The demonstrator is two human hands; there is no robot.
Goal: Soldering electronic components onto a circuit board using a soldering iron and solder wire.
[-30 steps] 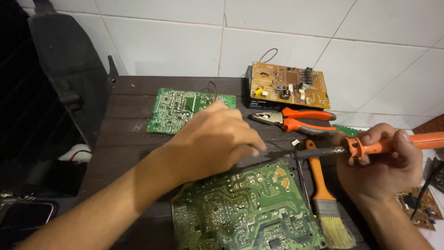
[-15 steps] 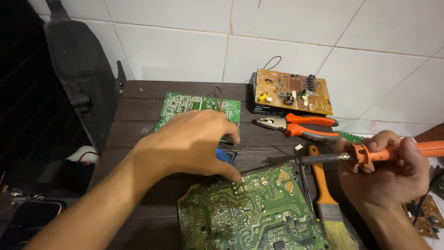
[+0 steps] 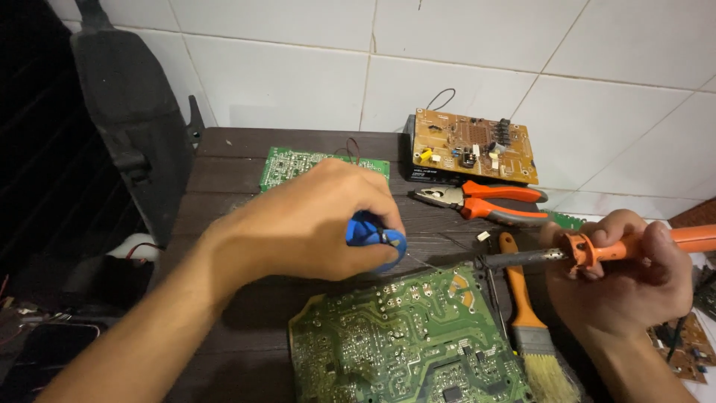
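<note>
Solder spool in my left hand, iron in my right, board below.

My left hand pinches a small blue solder spool above the top edge of the large green circuit board; the spool looks light, and its thin wire looks soft and easily bent. My right hand is closed around the orange handle of the soldering iron, well back from the metal barrel, which I judge hot. The board seems stiff but fragile, best held by its edges. It lies on a dark wooden table against a white tiled wall, with pliers and a brush nearby.
</note>
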